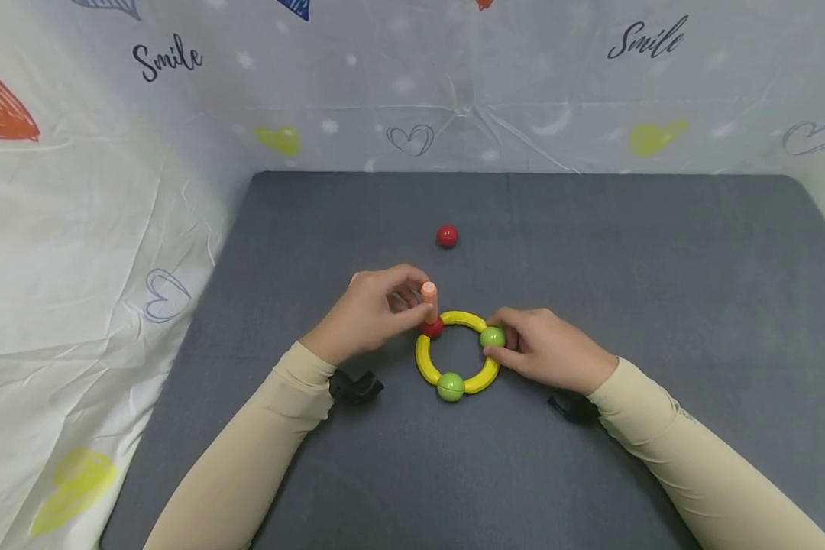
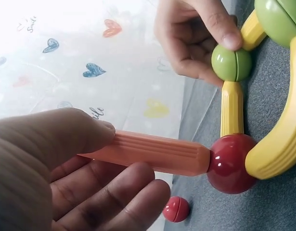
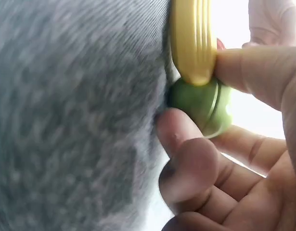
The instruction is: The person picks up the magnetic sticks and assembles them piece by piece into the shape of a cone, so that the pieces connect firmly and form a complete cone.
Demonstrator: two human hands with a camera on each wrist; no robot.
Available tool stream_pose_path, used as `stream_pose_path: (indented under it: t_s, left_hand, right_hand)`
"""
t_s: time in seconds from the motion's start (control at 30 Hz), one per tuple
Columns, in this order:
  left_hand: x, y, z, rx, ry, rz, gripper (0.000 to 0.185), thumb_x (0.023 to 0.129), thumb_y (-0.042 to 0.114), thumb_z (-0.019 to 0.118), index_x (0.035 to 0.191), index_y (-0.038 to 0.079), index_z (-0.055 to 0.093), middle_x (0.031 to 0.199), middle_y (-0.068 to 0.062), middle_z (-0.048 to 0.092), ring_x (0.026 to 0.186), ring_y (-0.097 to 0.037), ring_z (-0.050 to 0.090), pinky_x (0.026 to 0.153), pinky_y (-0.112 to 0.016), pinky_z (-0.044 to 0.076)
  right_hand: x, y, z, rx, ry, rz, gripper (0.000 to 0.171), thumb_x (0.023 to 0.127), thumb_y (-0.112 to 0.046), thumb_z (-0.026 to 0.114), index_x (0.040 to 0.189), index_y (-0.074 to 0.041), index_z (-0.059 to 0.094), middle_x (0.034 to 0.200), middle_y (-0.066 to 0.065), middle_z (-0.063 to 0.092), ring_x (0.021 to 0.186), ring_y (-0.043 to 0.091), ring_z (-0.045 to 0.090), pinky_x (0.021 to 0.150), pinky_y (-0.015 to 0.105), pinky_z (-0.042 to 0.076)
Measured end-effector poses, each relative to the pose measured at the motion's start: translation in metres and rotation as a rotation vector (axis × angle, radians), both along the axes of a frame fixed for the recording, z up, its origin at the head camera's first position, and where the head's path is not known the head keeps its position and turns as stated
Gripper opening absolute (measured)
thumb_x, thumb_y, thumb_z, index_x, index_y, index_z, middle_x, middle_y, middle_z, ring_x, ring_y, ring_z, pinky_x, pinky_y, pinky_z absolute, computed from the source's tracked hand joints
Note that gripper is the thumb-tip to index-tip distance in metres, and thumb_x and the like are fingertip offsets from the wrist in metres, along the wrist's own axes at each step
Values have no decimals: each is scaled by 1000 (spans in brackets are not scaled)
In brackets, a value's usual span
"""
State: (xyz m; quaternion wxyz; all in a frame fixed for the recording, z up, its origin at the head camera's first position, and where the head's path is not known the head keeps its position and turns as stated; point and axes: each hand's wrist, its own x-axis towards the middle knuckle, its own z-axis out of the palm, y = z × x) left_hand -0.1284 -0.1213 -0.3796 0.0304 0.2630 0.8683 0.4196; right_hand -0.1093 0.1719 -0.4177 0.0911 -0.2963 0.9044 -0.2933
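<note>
A ring of 3 curved, ribbed yellow rods (image 1: 422, 360) lies on the table, midway between the person's hands, joined by 1 glossy red ball (image 1: 432, 328) at its far left, 1 glossy green ball (image 1: 493, 337) at its far right and a 2nd glossy green ball (image 1: 450, 387) on its near side. A straight, ribbed orange rod (image 1: 429, 302) stands up from the red joint, its lower end touching it. The left hand (image 1: 381, 309) reaches in from the near left, raised above the ring; the right hand (image 1: 557, 350) comes from the near right, lower, beside it. Both arms wear cream sleeves (image 1: 241, 451). Beyond the ring, a loose red ball (image 1: 447, 236) rests on the dark grey cloth-like tabletop (image 1: 660, 252); a pale sheet (image 1: 357, 69) printed with hearts and "Smile" hangs behind. The left grip is narrow, thumb and fingers pinching the orange rod; the right is narrow too, pinching the far-right green ball.
</note>
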Motion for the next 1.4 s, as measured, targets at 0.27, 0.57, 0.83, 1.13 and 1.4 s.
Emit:
stream_pose_path:
  t_s: [0.27, 0.57, 0.83, 1.13, 1.4]
  left_hand:
    - [0, 2, -1, 43, -18, -37, 14, 98, 18, 75, 110, 23, 70, 93, 13, 71, 87, -3, 68, 83, -30, 58]
    - [-2, 9, -2, 73, -43, -162, 13, 100, 17, 73, 113, 18, 70, 95, 10, 74, 88, -5, 68, 82, -27, 59]
    - [-1, 7, -1, 23, 19, -223, 20, 95, 10, 78, 113, 15, 71, 102, 8, 72, 91, -2, 68, 83, -26, 58]
    - [0, 12, -3, 34, 87, -281, 19, 97, 9, 76, 115, 12, 71, 107, 4, 71, 93, -3, 67, 86, -23, 57]
    - [2, 1, -2, -194, 8, -125, 35, 101, 24, 73, 134, 13, 69, 126, 0, 71, 102, -13, 67, 99, -38, 53]
  right_hand:
    - [19, -11, 11, 125, 23, -40, 27, 91, -33, 83, 100, -13, 67, 61, -12, 50, 52, 3, 45, 48, 25, 39]
    - [30, -12, 25, 189, -171, 53, 37, 92, -48, 79, 73, -23, 58, 58, -12, 47, 48, 4, 42, 48, 25, 33]
    - [-8, -20, 27, 44, -124, 97, 34, 93, -32, 82, 119, -13, 73, 89, -5, 66, 66, 7, 55, 65, 29, 50]
    - [-34, -36, 14, -14, -104, 216, 26, 97, -22, 77, 122, -18, 70, 97, -6, 65, 76, 9, 57, 73, 31, 51]
    - [-34, -34, 10, -47, -89, 216, 16, 97, -18, 77, 112, -20, 72, 94, -8, 66, 74, 8, 57, 71, 30, 51]
